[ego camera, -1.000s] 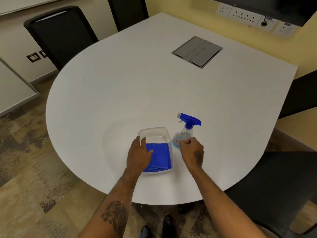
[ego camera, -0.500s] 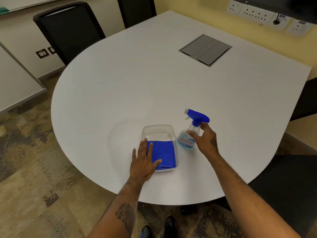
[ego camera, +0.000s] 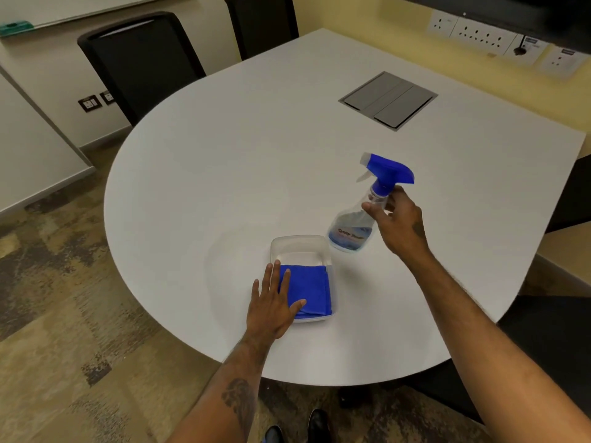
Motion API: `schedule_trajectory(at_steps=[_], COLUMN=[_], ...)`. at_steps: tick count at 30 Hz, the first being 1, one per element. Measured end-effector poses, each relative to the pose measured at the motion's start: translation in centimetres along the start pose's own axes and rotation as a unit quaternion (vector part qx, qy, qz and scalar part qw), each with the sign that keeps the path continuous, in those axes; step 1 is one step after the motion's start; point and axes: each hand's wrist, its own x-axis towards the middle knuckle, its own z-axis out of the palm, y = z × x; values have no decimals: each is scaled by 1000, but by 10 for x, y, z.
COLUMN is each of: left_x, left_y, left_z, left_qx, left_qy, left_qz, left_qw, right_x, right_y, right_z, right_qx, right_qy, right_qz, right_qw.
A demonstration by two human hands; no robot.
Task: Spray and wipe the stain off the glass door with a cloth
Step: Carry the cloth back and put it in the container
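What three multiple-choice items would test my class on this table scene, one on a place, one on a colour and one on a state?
1. Where does the cloth lie?
A. in the clear tray
B. on the floor
C. on a chair

2. What colour is the spray bottle head?
A. red
B. blue
C. green

3. What is the right hand doing?
A. resting flat on the table
B. pressing the cloth
C. gripping the bottle's neck

Answers: 1 A, the folded cloth sits inside the tray under the left hand. 2 B, the trigger head is blue. 3 C, the fingers wrap the neck below the trigger.
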Motion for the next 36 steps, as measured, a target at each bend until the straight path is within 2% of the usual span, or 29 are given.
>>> schedule_trajectory(at_steps=[6,13,24,28,36], left_x=[0,2,2,3,-7], left_y=[1,3,3,2,-4], left_z=[-1,-2,-5,-5,-14], left_qx=[4,9,1,6,-7], left_qy=[-3,-21,-24,-25,-20], left_qz=[-1,-15,-12,-10,-1], left_qw=[1000,1000,1000,1000,1000], right_x=[1,-3,-5,-2,-7], right_y=[-31,-15,13,16,20], right_z=[23,77,112,114,111], right_qx=[-8,-58,-106,-95,-85], right_qy=[-85,-168,-182,-161,-178], right_qz=[-52,-38,5,21,54], right_qw=[995,983,978,982,979])
